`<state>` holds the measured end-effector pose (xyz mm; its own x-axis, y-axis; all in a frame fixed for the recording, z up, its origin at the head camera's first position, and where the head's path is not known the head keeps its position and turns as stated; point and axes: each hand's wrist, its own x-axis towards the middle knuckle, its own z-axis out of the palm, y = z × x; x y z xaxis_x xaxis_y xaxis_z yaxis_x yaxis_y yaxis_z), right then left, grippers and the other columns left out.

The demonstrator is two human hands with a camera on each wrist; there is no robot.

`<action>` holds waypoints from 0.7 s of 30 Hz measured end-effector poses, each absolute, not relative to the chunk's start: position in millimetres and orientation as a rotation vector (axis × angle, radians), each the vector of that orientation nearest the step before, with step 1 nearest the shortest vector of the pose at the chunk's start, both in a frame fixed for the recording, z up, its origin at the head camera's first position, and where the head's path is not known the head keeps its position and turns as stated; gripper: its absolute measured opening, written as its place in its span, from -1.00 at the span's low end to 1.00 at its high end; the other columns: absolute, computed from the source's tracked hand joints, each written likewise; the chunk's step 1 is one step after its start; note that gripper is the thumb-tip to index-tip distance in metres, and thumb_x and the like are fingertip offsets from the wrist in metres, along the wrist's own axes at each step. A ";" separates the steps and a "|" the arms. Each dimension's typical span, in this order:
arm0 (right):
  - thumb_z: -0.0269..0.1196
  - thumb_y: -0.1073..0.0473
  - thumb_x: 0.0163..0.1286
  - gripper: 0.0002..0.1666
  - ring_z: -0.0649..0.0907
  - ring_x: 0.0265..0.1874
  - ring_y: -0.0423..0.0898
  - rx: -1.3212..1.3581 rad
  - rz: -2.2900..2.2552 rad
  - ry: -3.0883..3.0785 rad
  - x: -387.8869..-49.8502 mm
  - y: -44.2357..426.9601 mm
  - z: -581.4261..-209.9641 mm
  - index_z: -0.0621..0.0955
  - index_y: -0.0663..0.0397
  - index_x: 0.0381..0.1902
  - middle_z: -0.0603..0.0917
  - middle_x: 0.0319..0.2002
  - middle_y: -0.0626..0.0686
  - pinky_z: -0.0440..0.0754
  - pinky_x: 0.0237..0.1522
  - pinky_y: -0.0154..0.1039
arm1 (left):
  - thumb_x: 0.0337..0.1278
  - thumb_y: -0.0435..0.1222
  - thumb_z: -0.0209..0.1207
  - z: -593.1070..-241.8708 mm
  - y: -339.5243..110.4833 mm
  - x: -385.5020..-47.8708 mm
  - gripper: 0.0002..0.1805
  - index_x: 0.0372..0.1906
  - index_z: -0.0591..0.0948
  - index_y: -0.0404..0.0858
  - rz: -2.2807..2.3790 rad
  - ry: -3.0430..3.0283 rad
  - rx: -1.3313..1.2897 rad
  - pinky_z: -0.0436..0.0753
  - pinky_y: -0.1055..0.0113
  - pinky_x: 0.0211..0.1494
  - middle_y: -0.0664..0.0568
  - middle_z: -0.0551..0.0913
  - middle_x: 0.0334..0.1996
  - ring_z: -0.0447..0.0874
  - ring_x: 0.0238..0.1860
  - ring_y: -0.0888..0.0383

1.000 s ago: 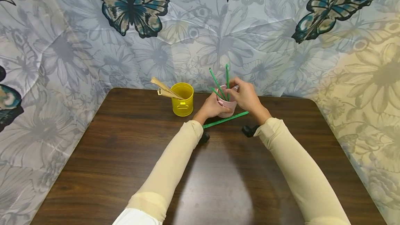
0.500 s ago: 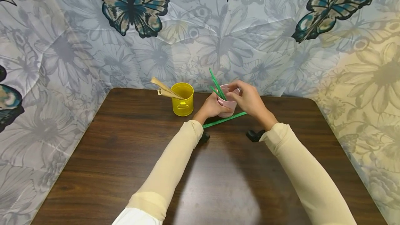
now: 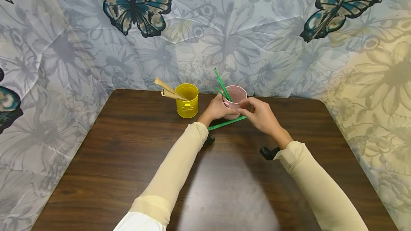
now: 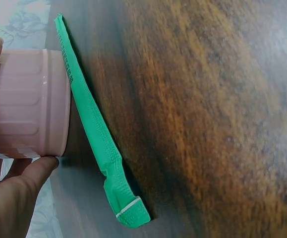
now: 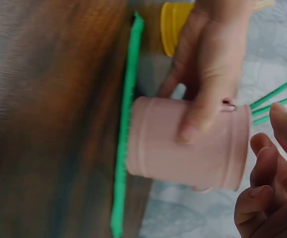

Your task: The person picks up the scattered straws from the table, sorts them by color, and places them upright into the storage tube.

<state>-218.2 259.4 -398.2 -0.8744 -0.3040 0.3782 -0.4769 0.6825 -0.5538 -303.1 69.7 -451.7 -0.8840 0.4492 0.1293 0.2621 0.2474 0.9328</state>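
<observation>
My left hand (image 3: 216,110) grips the side of a small pink bucket (image 3: 237,92), which stands upright near the table's back edge. Several slim green paper-wrapped sticks (image 3: 221,82) lean in the bucket toward its left side. Beside the bucket's base, another green wrapped stick (image 4: 91,121) lies flat on the table, with a folded end and faint print. My right hand (image 3: 259,115) hovers just right of the bucket, fingers loosely curled. In the right wrist view, the right-hand fingers (image 5: 262,198) hold nothing and stand near the rim.
A yellow bucket (image 3: 187,111) stands to the left, with beige wrapped sticks (image 3: 171,91) leaning out leftward. The brown wooden table (image 3: 128,159) meets a floral and butterfly cloth (image 3: 154,60) behind. Black wrist devices (image 3: 269,153) sit under the sleeves.
The upright green stick that my right hand pinched was let go and now leans with the others in the pink bucket. My right hand has moved down, out from the bucket's mouth. The left hand keeps its grip.
</observation>
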 end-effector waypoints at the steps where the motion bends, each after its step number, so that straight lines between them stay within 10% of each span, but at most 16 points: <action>1: 0.41 0.17 0.35 -0.72 0.50 -0.56 -0.12 0.619 0.978 -2.644 -217.4 259.9 -401.9 0.70 0.05 0.00 0.77 -0.18 -0.01 0.46 -0.52 -0.35 | -0.05 -0.27 0.56 -451.6 69.7 -303.7 -0.02 0.48 0.29 -0.15 1.698 2.352 0.674 0.58 0.09 0.38 -0.09 0.54 0.32 0.56 0.31 -0.03; 7: 0.43 0.15 0.34 -0.68 0.61 -0.44 -0.08 0.613 1.006 -2.774 -213.3 264.6 -425.4 0.69 0.09 0.02 0.76 -0.05 0.09 0.56 -0.35 -0.34 | -0.10 -0.22 0.59 -452.9 70.4 -306.5 0.03 0.49 0.26 -0.11 1.622 2.424 0.630 0.59 0.14 0.35 -0.04 0.56 0.29 0.58 0.28 0.03; 15: 0.38 0.09 0.39 -0.51 0.64 0.14 0.21 0.699 0.970 -2.969 -213.9 260.4 -446.5 0.64 0.22 0.20 0.65 0.12 0.24 0.61 0.16 0.15 | -0.08 -0.23 0.58 -451.2 70.1 -307.5 0.02 0.49 0.25 -0.10 1.600 2.449 0.586 0.61 0.10 0.32 -0.05 0.56 0.28 0.59 0.26 0.01; 21: 0.36 0.06 0.41 -0.44 0.63 0.06 0.19 0.673 0.939 -3.035 -214.2 255.4 -457.5 0.60 0.18 0.29 0.60 0.08 0.28 0.63 0.08 0.12 | -0.10 -0.21 0.59 -454.8 70.9 -308.2 0.01 0.48 0.28 -0.08 1.588 2.448 0.590 0.60 0.12 0.33 -0.03 0.58 0.28 0.59 0.26 0.03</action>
<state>-214.2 255.4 -457.5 -0.9088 -0.4168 0.0206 -0.3556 0.7477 -0.5608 -308.2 70.9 -454.8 -0.9085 0.4110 0.0755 0.2364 0.3565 0.9039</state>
